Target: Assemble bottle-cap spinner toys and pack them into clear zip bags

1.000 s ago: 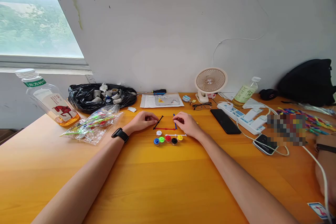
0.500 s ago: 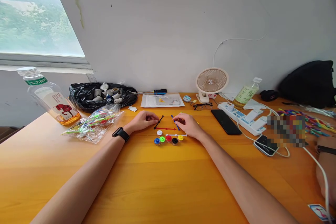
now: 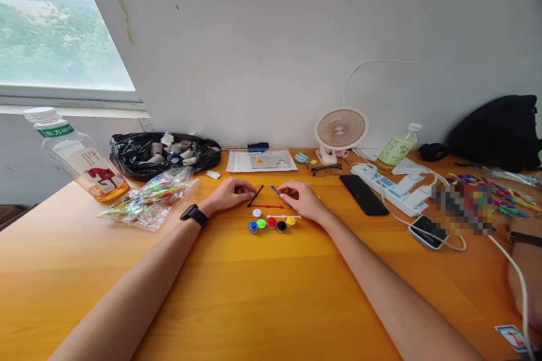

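A thin black arrow-shaped plastic stick (image 3: 256, 195) slants at the fingertips of my left hand (image 3: 232, 194), which are closed on it. My right hand (image 3: 304, 199) pinches a blue arrow-shaped stick (image 3: 279, 192); the fingers cover its lower part. Between the hands, a red arrow stick (image 3: 266, 206) lies flat on the table. Closer to me is a white arrow stick (image 3: 277, 216), partly behind several small round knobbed pieces: white (image 3: 256, 213), blue (image 3: 253, 226), green (image 3: 261, 224), red (image 3: 271, 222), black (image 3: 281, 226) and yellow (image 3: 290, 221).
On the left stand a tilted-looking bottle (image 3: 84, 161), a clear bag of coloured sticks (image 3: 148, 200) and a black plastic bag (image 3: 127, 152). A fan (image 3: 342, 130), glasses (image 3: 327, 170), phone (image 3: 364, 195) and power strip (image 3: 392, 189) lie back right. Another person's arm (image 3: 527, 259) shows at right.
The blue stick has turned in my right fingers, its far end swinging left to a flatter slant. My left hand and the black stick have hardly moved.
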The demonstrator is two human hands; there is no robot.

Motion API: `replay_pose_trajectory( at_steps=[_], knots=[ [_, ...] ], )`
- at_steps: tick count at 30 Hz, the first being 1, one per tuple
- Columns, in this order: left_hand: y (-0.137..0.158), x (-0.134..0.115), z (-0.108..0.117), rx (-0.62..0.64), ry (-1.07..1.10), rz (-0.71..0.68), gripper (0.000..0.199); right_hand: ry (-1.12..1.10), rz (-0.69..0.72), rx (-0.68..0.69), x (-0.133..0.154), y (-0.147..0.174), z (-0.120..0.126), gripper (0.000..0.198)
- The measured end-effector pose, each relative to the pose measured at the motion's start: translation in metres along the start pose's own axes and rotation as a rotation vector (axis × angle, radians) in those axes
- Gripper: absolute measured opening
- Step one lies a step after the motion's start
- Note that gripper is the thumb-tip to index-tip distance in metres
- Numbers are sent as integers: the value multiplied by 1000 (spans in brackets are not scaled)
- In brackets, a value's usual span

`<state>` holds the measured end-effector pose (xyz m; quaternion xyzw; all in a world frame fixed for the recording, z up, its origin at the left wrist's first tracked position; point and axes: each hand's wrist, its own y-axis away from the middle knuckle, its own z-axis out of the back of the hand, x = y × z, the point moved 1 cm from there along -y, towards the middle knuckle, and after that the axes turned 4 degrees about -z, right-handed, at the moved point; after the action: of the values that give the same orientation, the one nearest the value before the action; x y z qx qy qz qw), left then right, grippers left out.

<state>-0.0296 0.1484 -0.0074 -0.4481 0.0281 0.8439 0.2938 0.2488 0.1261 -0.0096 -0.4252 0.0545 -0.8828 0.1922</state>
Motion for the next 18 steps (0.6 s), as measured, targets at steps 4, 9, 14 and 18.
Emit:
replay_pose_trajectory(
  at_steps=[4, 9, 14, 18],
  knots=[
    [0, -1, 0, 5, 13, -11, 48, 12, 15, 0, -1, 1, 1, 12],
    [0, 0, 0, 3, 10, -11, 46, 46, 28, 22, 2, 2, 1, 12],
    [0, 2, -1, 7, -4, -17, 47, 73, 28, 28, 5, 2, 1, 13],
    [0, 2, -1, 8, -10, -26, 47, 81, 29, 34, 7, 2, 1, 15]
  ],
)
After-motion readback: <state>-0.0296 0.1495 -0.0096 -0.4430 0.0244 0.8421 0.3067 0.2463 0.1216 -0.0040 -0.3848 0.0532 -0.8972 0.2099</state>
